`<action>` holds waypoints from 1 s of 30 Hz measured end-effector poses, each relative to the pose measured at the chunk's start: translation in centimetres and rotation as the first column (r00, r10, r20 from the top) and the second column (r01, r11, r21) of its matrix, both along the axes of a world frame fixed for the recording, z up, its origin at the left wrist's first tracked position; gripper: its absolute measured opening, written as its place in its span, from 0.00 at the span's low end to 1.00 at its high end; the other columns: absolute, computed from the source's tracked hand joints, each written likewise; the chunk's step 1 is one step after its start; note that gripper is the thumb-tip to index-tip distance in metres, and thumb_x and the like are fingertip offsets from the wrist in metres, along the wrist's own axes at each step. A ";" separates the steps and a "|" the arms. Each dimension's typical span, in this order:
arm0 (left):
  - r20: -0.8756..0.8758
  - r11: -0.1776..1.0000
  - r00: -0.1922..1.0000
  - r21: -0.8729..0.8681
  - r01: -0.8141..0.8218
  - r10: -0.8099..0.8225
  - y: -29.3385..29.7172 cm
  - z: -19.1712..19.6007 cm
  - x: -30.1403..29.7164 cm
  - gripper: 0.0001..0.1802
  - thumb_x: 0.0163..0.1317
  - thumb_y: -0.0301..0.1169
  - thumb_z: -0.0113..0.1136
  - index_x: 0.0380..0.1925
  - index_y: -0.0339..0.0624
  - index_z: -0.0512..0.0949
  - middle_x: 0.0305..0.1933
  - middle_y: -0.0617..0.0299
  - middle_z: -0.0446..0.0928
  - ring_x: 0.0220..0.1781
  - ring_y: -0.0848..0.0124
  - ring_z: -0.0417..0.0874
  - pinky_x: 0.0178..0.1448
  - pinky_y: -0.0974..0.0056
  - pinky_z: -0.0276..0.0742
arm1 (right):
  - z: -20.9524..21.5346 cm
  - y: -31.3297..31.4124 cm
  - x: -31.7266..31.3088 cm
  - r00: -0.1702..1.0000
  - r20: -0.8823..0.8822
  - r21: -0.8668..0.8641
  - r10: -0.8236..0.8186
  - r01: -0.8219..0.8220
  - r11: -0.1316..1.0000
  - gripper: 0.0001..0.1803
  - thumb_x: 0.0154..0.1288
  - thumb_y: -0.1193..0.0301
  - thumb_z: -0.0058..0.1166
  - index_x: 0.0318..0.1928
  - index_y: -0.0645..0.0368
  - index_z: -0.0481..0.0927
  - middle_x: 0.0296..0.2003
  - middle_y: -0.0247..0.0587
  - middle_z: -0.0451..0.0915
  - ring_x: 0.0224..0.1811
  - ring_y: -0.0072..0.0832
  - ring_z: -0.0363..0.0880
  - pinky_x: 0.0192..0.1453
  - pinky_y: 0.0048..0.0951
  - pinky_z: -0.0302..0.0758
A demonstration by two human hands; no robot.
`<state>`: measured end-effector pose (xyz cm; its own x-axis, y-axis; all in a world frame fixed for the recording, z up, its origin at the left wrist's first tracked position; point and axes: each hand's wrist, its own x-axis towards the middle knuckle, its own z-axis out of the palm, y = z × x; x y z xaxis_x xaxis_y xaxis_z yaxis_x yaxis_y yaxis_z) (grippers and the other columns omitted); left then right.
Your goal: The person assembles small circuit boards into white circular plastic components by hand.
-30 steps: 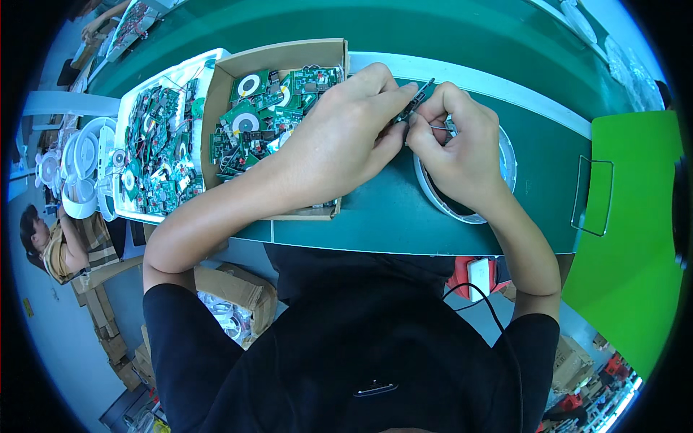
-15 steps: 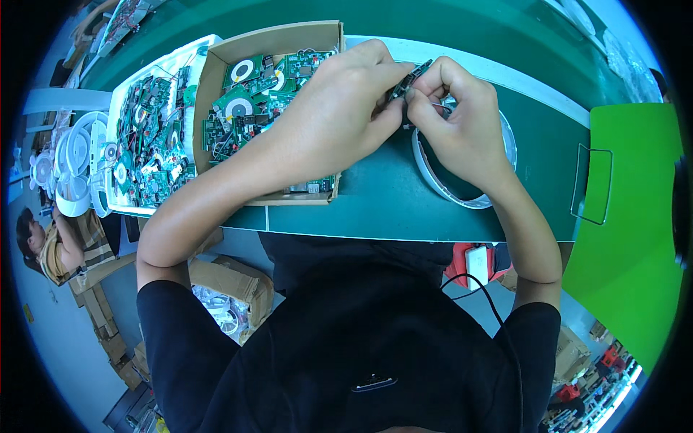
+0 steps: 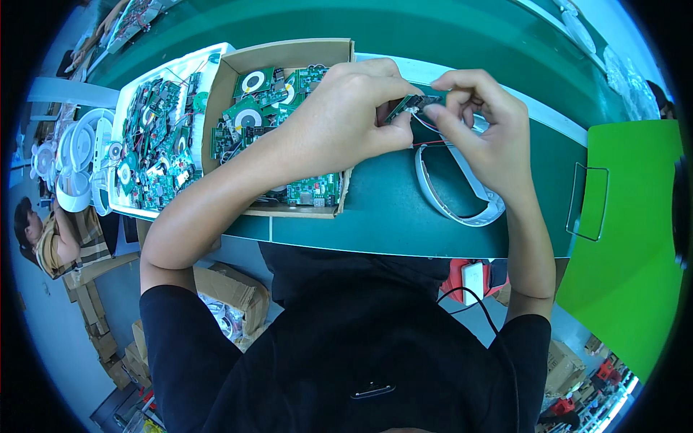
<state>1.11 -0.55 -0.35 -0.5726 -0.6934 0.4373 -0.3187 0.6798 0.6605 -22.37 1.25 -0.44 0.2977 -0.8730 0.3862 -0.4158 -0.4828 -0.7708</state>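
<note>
My left hand (image 3: 361,108) pinches a small green circuit board (image 3: 406,108) between thumb and fingers, above the bench. Thin red and dark wires (image 3: 427,143) hang by the board, below the fingertips. My right hand (image 3: 487,119) has curled fingers, its thumb tip pressed to the dark component at the board's right end; the exact grip is partly hidden. Under the right hand a white curved plastic housing (image 3: 462,216) with an open middle lies on the green bench (image 3: 375,216); the hand covers part of it.
Left of my hands stands a cardboard box (image 3: 278,54) of circuit boards, beside a white foam tray (image 3: 133,209) heaped with more. White round plastic parts (image 3: 78,155) are stacked at the far left, with a person (image 3: 50,234) nearby. A bright green panel (image 3: 628,238) stands right.
The circuit board has tipped flatter, and its red wire now shows. My right hand has opened slightly and shifted right. The housing shows more of its gap. The whole view has shifted a little.
</note>
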 end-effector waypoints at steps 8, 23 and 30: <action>0.006 0.996 1.000 -0.088 -0.009 0.010 0.4 0.2 -0.2 0.15 0.54 0.20 0.70 0.44 0.30 0.87 0.29 0.56 0.77 0.23 0.69 0.81 0.30 0.63 0.77 | -0.8 0.1 0.4 0.998 0.035 -0.008 0.054 -0.054 0.999 0.11 0.62 0.78 0.75 0.43 0.61 0.88 0.25 0.28 0.80 0.26 0.14 0.74 0.30 0.21 0.68; 0.064 0.997 0.998 -0.071 -0.013 0.017 -0.3 0.1 0.0 0.17 0.56 0.20 0.69 0.47 0.32 0.88 0.29 0.58 0.77 0.24 0.71 0.78 0.31 0.65 0.76 | 1.0 0.5 0.1 0.999 -0.039 -0.086 -0.001 -0.003 0.996 0.10 0.61 0.78 0.74 0.41 0.61 0.87 0.27 0.30 0.83 0.27 0.17 0.76 0.31 0.21 0.71; 0.069 0.986 0.990 -0.120 -0.112 0.121 -0.6 -0.6 0.0 0.17 0.62 0.20 0.68 0.52 0.34 0.88 0.34 0.56 0.79 0.30 0.67 0.79 0.38 0.63 0.78 | 0.8 4.6 0.3 0.788 -0.616 -0.215 0.007 -0.177 0.961 0.10 0.61 0.77 0.64 0.43 0.59 0.81 0.38 0.39 0.80 0.36 0.38 0.88 0.34 0.40 0.83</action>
